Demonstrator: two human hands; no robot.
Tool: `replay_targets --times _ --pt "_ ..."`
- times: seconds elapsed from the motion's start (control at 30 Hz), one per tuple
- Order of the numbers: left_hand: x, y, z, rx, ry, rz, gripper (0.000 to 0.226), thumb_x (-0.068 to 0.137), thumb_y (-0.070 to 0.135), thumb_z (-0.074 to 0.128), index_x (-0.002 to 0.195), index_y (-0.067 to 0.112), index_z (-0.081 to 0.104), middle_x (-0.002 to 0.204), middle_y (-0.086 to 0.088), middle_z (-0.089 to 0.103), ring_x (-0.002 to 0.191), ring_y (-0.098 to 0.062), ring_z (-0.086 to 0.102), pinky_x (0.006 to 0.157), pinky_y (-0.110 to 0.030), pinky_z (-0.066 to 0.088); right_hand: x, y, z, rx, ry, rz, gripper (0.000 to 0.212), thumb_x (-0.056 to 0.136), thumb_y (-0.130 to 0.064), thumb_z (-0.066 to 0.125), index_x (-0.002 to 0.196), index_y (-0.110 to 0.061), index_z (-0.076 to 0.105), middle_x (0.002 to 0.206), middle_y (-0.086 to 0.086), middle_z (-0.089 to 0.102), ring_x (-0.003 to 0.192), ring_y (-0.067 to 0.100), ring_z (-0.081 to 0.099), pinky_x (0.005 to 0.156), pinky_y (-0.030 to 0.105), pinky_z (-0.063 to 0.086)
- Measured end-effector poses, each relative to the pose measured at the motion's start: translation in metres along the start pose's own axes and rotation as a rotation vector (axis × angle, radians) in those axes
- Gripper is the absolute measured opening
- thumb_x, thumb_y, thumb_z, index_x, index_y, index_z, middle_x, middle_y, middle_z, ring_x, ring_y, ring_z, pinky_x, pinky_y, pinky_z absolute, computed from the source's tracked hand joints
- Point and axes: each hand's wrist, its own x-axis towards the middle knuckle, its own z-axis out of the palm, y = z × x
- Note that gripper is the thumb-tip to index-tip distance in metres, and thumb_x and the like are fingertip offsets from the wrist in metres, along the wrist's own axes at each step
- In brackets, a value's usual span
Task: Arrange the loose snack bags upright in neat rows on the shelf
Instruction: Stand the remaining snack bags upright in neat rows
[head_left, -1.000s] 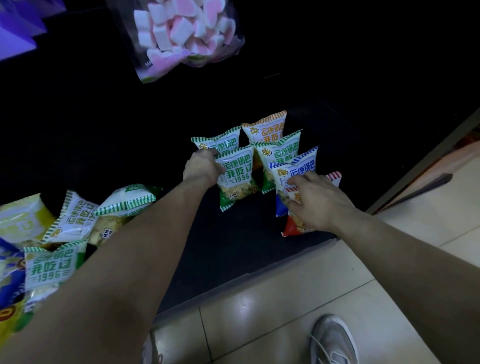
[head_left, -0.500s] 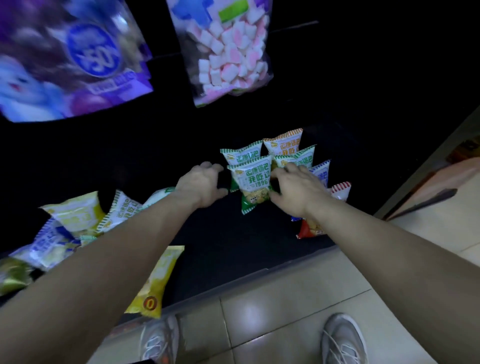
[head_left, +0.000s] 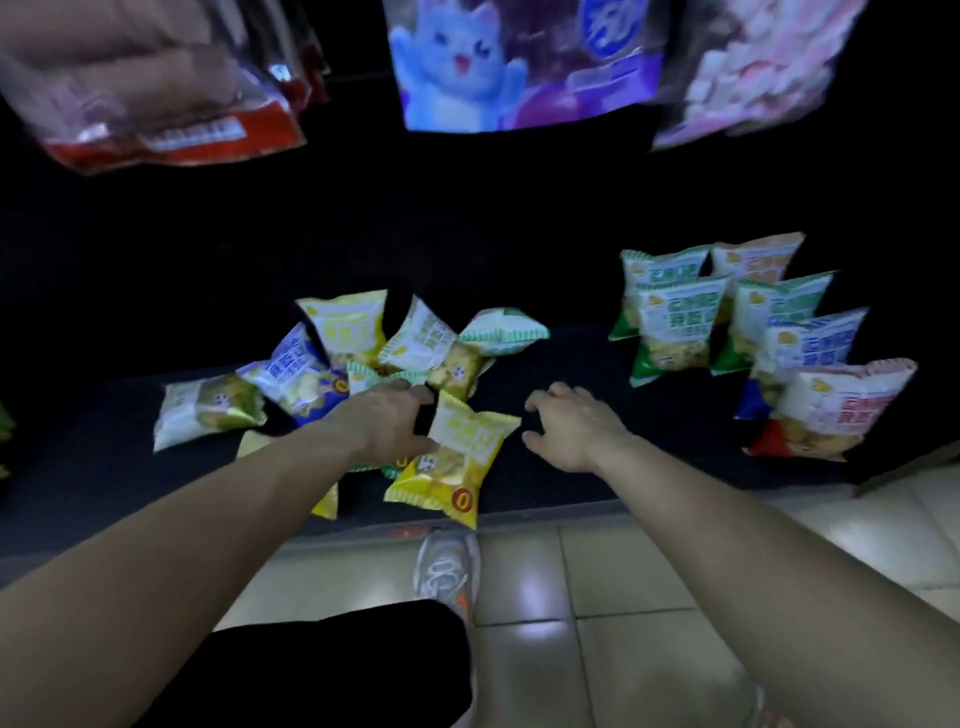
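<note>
Several loose snack bags lie in a jumbled pile (head_left: 363, 358) on the dark bottom shelf (head_left: 561, 467), left of centre. A yellow bag (head_left: 462, 462) lies flat at the shelf's front edge. My left hand (head_left: 387, 428) is at this bag's left edge, fingers and thumb spread on either side of its top corner, not closed on it. Just right of the bag, my right hand (head_left: 571, 431) hovers with fingers apart and holds nothing. On the right, green (head_left: 670, 322), blue (head_left: 810, 353) and red (head_left: 831, 410) bags stand upright in rows.
Large candy bags hang above: a red-trimmed one (head_left: 156, 93), a blue cat one (head_left: 519, 62) and a pink marshmallow one (head_left: 758, 62). A white bag (head_left: 208, 410) lies at the pile's left end. Below the shelf are beige floor tiles (head_left: 613, 597) and my shoe (head_left: 447, 571).
Both hands left the upright rows and moved left to the loose pile. The view swung left, so the rows now sit at the right.
</note>
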Motion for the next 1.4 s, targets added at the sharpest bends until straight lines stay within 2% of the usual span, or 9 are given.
replay_targets --times 0.17,0.3,0.5,0.57,0.7,0.9,1.0,1.17,1.4 --pt "0.018 -0.048 0.028 -0.078 -0.005 -0.051 0.065 0.090 0.049 0.062 0.145 0.021 0.040 0.144 -0.006 0.047 0.126 -0.026 0.050 0.097 -0.036 0.041 0.054 -0.041 0.054 -0.024 -0.094 -0.093 0.064 0.094 -0.052 0.051 0.149 -0.023 0.038 0.144 0.007 0.038 0.128 0.032 0.039 0.101 0.047 0.042" --pt "0.034 -0.059 0.036 -0.133 -0.002 -0.043 0.062 0.093 0.042 0.062 0.146 0.019 0.040 0.148 -0.007 0.043 0.131 -0.027 0.046 0.101 -0.036 0.039 0.087 -0.049 0.074 -0.002 -0.003 -0.039 0.048 0.097 -0.046 0.051 0.135 -0.019 0.045 0.139 0.010 0.040 0.124 0.032 0.044 0.097 0.045 0.042" --pt "0.050 -0.061 0.042 -0.192 0.016 -0.037 0.066 0.092 0.048 0.060 0.149 0.024 0.034 0.153 -0.004 0.034 0.136 -0.027 0.040 0.103 -0.039 0.038 0.119 -0.020 0.075 0.246 -0.202 0.185 0.109 0.075 -0.070 0.070 0.156 -0.019 0.018 0.154 0.010 0.039 0.136 0.034 0.044 0.107 0.048 0.040" --pt "0.050 -0.059 0.043 -0.188 0.023 -0.026 0.066 0.092 0.048 0.060 0.149 0.025 0.035 0.154 -0.003 0.034 0.136 -0.026 0.041 0.103 -0.038 0.038 0.121 -0.013 0.079 0.204 -0.191 0.189 0.114 0.070 -0.076 0.070 0.155 -0.015 0.025 0.155 0.011 0.039 0.139 0.034 0.039 0.109 0.046 0.039" --pt "0.046 -0.056 0.044 -0.191 0.013 -0.014 0.066 0.092 0.047 0.060 0.149 0.025 0.035 0.156 -0.004 0.031 0.134 -0.027 0.043 0.105 -0.040 0.040 0.123 -0.009 0.083 0.227 -0.160 0.148 0.095 0.060 -0.082 0.071 0.125 -0.015 0.059 0.135 0.014 0.052 0.125 0.034 0.047 0.096 0.040 0.046" --pt "0.043 -0.056 0.038 -0.176 0.021 -0.013 0.066 0.092 0.048 0.060 0.148 0.025 0.036 0.156 -0.004 0.030 0.137 -0.027 0.039 0.107 -0.042 0.039 0.108 -0.008 0.064 0.335 -0.093 0.081 0.068 0.054 -0.070 0.084 0.093 -0.020 0.057 0.108 0.006 0.063 0.092 0.021 0.059 0.064 0.032 0.043" --pt "0.040 -0.046 0.026 -0.182 0.059 0.010 0.066 0.092 0.046 0.061 0.148 0.022 0.036 0.154 -0.006 0.034 0.135 -0.027 0.041 0.107 -0.042 0.040 0.085 -0.005 0.036 0.304 -0.033 0.089 0.074 0.046 -0.066 0.089 0.099 -0.025 0.057 0.100 -0.001 0.064 0.091 0.019 0.061 0.072 0.035 0.052" --pt "0.027 -0.010 0.005 -0.239 0.133 0.070 0.071 0.089 0.046 0.066 0.148 0.023 0.034 0.146 -0.003 0.043 0.128 -0.025 0.047 0.101 -0.039 0.044 0.029 0.013 -0.026 0.064 0.025 0.011 0.075 0.048 -0.057 0.093 0.103 -0.032 0.047 0.091 -0.008 0.056 0.087 0.018 0.056 0.058 0.033 0.039" --pt "0.004 0.079 -0.037 -0.431 0.158 0.272 0.094 0.071 0.052 0.082 0.148 0.025 0.035 0.143 0.002 0.050 0.127 -0.016 0.049 0.103 -0.030 0.042 -0.055 0.052 -0.096 -0.092 0.021 0.018 0.078 0.050 -0.055 0.093 0.108 -0.028 0.048 0.089 -0.005 0.057 0.078 0.015 0.053 0.065 0.036 0.047"
